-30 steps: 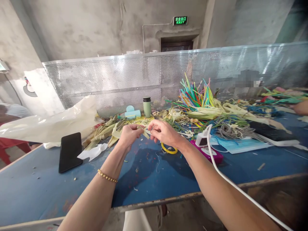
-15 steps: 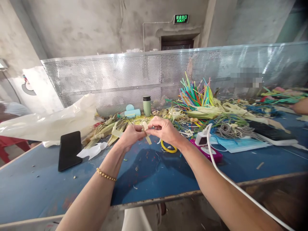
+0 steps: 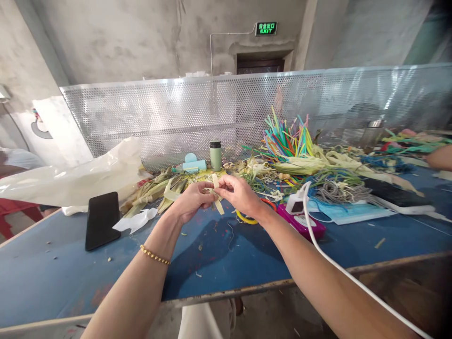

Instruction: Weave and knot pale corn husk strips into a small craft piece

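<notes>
Over the middle of the blue table (image 3: 141, 278), my left hand (image 3: 193, 201) and my right hand (image 3: 238, 194) meet fingertip to fingertip. Both pinch a pale, flat strip of corn husk (image 3: 219, 207), whose ends stick out above and below the fingers. Where exactly each thumb presses is partly hidden. Just below my right hand lies a yellow ring (image 3: 246, 219), with a bit of a red ring (image 3: 269, 203) showing behind my wrist. Dried husks (image 3: 148, 190) are heaped beyond my left hand.
A black phone (image 3: 102, 221) and torn white paper (image 3: 136, 221) lie left. A green bottle (image 3: 215, 156) stands behind. To the right are colourful stems (image 3: 287, 136), a purple box (image 3: 303, 226), a white cable (image 3: 339, 266) and a blue mask (image 3: 353, 213). Another person's arm (image 3: 441, 157) shows far right.
The husk strip has turned and now stands out more above the fingers. My left fingers have shifted their hold slightly, and my right hand has moved a little, uncovering the red ring.
</notes>
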The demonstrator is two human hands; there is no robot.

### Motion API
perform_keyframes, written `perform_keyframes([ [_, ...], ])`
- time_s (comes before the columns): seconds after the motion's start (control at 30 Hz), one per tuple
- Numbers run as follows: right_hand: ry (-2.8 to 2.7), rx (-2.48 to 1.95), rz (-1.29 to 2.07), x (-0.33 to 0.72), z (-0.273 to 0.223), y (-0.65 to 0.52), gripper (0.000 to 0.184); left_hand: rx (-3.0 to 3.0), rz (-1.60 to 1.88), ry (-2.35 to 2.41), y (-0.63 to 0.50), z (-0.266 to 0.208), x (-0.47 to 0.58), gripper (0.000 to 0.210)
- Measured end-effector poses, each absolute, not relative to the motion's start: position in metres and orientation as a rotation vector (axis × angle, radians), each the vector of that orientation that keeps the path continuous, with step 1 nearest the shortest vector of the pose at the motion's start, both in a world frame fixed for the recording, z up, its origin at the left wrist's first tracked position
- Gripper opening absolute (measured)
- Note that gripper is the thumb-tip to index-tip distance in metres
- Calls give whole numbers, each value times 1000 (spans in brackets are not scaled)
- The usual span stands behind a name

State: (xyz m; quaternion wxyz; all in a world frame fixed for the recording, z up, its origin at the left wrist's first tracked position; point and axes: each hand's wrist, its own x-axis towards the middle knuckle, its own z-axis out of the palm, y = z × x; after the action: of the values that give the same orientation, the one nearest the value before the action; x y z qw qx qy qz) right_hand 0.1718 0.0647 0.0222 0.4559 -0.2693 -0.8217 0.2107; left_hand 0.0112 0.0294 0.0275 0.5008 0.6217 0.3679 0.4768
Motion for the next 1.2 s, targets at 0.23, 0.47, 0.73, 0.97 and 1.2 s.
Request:
perform_keyframes([
  [0.23, -1959, -706, 591, 167, 15, 65, 12, 1546, 1127, 892, 31, 24, 10, 32],
  [0.47, -1947, -670, 443, 164, 12, 67, 8, 1508, 1120, 883, 30, 25, 10, 34],
  [0.73, -1892, -725, 607, 166, 13, 69, 10, 1534, 1130, 808, 32, 21, 11, 40],
  [0.97, -1896, -764, 703, 168, 16, 72, 13, 1647, 1148, 850, 31, 20, 15, 29],
  [1.2, -1963, -794, 733, 172, 18, 68, 28, 1643, 1151, 879, 33, 20, 16, 23],
])
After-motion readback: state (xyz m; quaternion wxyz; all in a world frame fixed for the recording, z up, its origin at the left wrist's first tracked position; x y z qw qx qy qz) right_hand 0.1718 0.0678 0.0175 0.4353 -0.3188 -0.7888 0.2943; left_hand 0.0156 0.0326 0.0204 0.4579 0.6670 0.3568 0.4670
